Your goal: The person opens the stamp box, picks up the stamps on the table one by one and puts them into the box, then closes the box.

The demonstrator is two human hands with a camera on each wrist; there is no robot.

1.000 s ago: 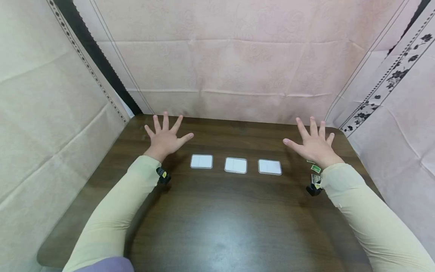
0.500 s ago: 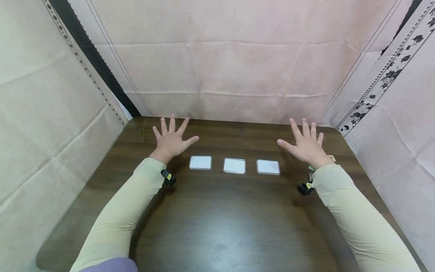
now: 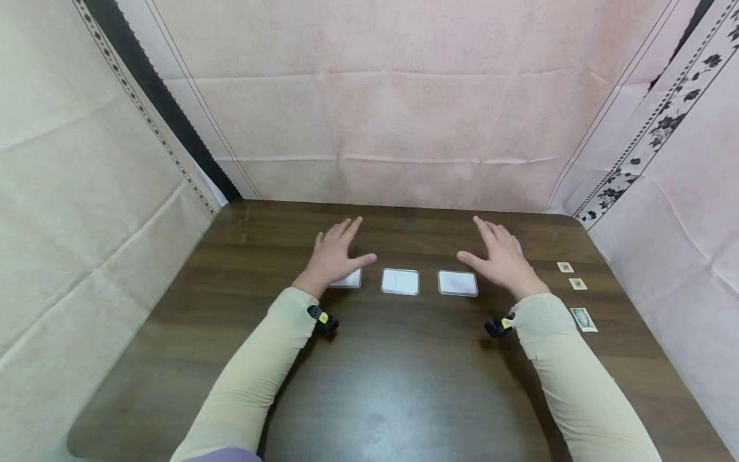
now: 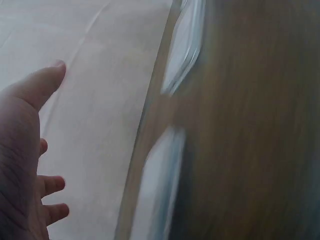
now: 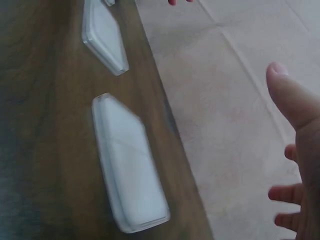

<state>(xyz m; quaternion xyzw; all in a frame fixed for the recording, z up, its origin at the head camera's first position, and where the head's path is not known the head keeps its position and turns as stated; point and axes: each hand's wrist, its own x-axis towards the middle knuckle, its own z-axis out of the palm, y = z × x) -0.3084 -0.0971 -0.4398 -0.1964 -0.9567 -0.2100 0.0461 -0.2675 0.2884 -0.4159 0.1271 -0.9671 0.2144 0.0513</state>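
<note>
Three flat, clear-edged white cases lie in a row on the brown table. My left hand [image 3: 333, 255], fingers extended and holding nothing, covers part of the left case [image 3: 352, 280] in the head view. The middle case [image 3: 400, 282] lies between the two hands. Just left of my right hand [image 3: 501, 256] is the right case [image 3: 458, 283]; this hand is empty too, thumb spread from the fingers. From the right wrist, the nearest case [image 5: 132, 165] shows its clear rim around a white face. The left wrist view is blurred, with a case [image 4: 160, 190] beside the thumb.
Small stamp-like papers lie at the table's right: one [image 3: 564, 267] farthest back, another [image 3: 578, 283] closer, and a larger greenish one [image 3: 584, 319] beside the right sleeve. Pale cloth [image 3: 398, 128] hangs behind the table [image 3: 369, 372] and along both sides.
Both hands have moved inward toward the cases, the left hand farther, and their fingers are less spread. The left case is now partly covered, while small papers at the right have come into sight.
</note>
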